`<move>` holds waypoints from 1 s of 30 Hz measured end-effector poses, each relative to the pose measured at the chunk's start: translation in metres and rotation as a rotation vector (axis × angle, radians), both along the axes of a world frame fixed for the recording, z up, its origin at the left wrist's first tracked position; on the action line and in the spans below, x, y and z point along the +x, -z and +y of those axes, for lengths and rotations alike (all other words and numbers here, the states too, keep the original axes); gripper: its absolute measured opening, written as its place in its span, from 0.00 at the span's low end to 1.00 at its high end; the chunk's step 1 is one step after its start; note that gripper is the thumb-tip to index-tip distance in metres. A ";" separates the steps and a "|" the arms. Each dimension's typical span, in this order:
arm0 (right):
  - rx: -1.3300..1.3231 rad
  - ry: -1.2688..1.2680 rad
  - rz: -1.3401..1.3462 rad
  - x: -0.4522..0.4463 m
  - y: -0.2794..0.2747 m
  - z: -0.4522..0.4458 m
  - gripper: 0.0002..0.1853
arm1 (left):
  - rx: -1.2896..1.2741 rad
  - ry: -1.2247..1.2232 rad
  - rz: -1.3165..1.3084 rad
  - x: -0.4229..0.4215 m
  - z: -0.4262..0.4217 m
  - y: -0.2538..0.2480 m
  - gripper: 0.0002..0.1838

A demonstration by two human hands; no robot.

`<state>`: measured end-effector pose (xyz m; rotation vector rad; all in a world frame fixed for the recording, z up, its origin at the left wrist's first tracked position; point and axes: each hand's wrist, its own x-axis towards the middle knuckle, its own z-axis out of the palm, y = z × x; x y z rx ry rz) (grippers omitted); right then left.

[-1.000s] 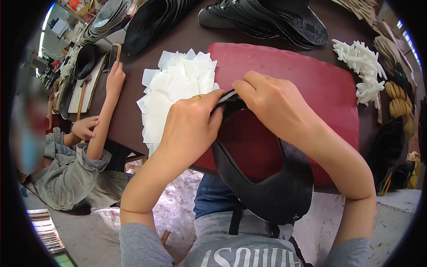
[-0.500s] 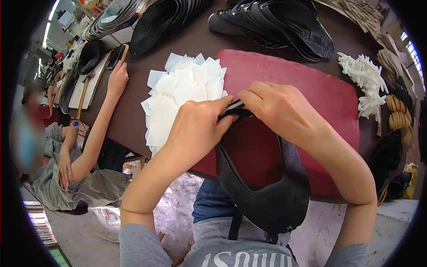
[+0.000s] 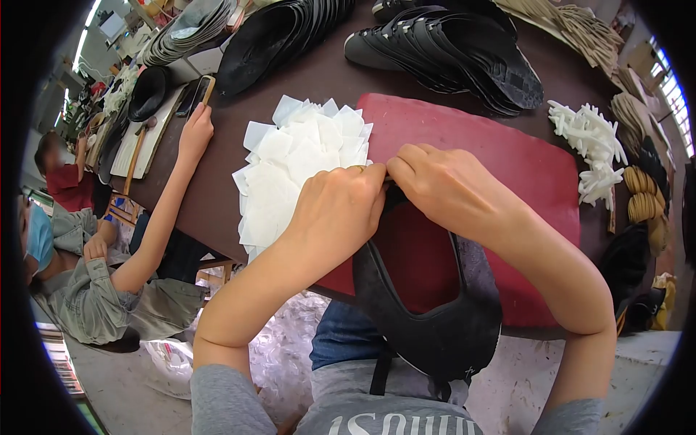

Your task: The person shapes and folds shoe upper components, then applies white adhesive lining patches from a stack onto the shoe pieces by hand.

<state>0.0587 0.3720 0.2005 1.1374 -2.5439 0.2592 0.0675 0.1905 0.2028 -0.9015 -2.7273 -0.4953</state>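
My left hand [image 3: 337, 199] and my right hand [image 3: 442, 181] meet at the top edge of a black shoe upper [image 3: 428, 337], both with fingers pinched on it. The upper hangs down from them over the table's front edge, its opening facing up. My fingers hide the pinched part. Under it lies a red mat [image 3: 536, 167]. A pile of white sheets [image 3: 290, 167] sits just left of my left hand, overlapping the mat's left side.
Stacked black uppers [image 3: 449, 51] and another black stack [image 3: 275, 43] stand at the back. White curled pieces [image 3: 591, 145] lie at the right, near tan bundles [image 3: 641, 192]. At the left a seated person [image 3: 94, 290] holds a phone [image 3: 194, 94]. Farther off sits another person [image 3: 65, 174].
My hands have come together at the upper's edge, covering the strip that showed between them. The view has shifted slightly. The person at the left has leaned, with a face mask now showing.
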 end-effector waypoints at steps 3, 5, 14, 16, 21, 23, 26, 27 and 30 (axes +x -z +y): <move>0.009 -0.026 0.029 -0.007 0.000 -0.001 0.02 | -0.063 -0.039 -0.072 -0.005 0.000 -0.002 0.10; 0.024 -0.001 -0.040 -0.016 0.004 -0.002 0.03 | -0.022 0.007 -0.144 -0.016 -0.004 -0.005 0.11; 0.170 0.127 -0.396 -0.040 -0.009 -0.005 0.08 | -0.040 -0.045 -0.551 -0.035 -0.015 -0.023 0.13; 0.210 0.130 -0.449 -0.044 -0.017 -0.011 0.08 | 0.005 -0.006 -0.466 -0.035 -0.015 -0.014 0.12; 0.228 0.141 -0.497 -0.048 -0.021 -0.009 0.09 | -0.065 0.013 -0.394 -0.048 -0.002 -0.010 0.11; 0.214 0.125 -0.500 -0.048 -0.018 -0.010 0.09 | -0.172 -0.030 -0.418 -0.054 0.001 -0.010 0.11; 0.285 0.118 -0.478 -0.047 -0.016 -0.009 0.09 | -0.188 -0.004 -0.410 -0.049 -0.001 -0.003 0.09; 0.254 0.101 -0.521 -0.047 -0.015 -0.004 0.09 | -0.196 0.009 -0.401 -0.047 -0.002 -0.002 0.09; 0.233 0.108 -0.556 -0.048 -0.020 -0.002 0.11 | -0.201 0.010 -0.370 -0.048 0.000 -0.005 0.08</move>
